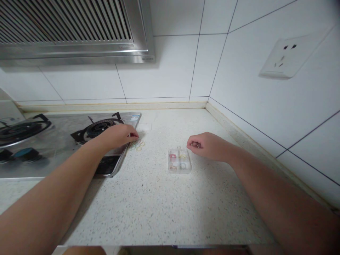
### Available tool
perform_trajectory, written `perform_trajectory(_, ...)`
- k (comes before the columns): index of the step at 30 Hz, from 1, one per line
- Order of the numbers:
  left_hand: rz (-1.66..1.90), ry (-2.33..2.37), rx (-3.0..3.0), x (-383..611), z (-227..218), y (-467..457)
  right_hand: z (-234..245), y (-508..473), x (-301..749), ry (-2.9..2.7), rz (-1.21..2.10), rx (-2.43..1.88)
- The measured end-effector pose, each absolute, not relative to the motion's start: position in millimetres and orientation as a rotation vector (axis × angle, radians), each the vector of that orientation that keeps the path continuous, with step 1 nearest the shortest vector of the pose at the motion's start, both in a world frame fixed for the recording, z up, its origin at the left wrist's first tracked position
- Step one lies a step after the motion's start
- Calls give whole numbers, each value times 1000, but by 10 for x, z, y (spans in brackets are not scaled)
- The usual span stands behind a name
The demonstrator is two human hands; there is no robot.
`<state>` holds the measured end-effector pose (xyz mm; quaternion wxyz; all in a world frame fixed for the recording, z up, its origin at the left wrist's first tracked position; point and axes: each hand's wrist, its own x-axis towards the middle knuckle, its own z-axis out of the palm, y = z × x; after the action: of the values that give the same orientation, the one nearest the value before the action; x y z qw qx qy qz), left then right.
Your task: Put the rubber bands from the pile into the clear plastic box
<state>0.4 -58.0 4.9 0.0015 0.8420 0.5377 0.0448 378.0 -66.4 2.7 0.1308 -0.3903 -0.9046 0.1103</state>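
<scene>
A loose pile of thin coloured rings (pixel 136 144), like small elastic bands, lies on the counter beside the stove. Over the pile, my left hand (pixel 123 134) has thumb and fingers pinched together at its edge; whether a ring is between them is too small to tell. To the right stands a clear plastic box (pixel 179 170) with several compartments. Rings sit in them, a red ring (pixel 173 156) at the back left and yellowish rings (pixel 182 156) at the back right. At the box's back right corner my right hand (pixel 205 146) is closed with curled fingers, its grip hidden.
A gas stove (pixel 63 156) with black burners takes up the left, under a steel range hood (pixel 143 42). A faint clear flat piece (pixel 145 126) lies behind the pile. White tiled walls meet behind the speckled counter (pixel 148 209); a socket (pixel 287 58) is at right.
</scene>
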Motion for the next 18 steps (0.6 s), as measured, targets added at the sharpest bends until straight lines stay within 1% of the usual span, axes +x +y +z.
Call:
perform_trajectory(4, 63, 1707, 2642, -3, 13, -554, 39, -677, 3781, -2638, 334, -1129)
perform_trajectory(13, 30, 1828, 2623, 64, 16, -608, 55, -695, 3772, -2642, 348, -1123)
perform_trajectory(18, 107, 1868, 2617, 115, 49, -632, 50, -690, 3770, -2641, 352, -1113)
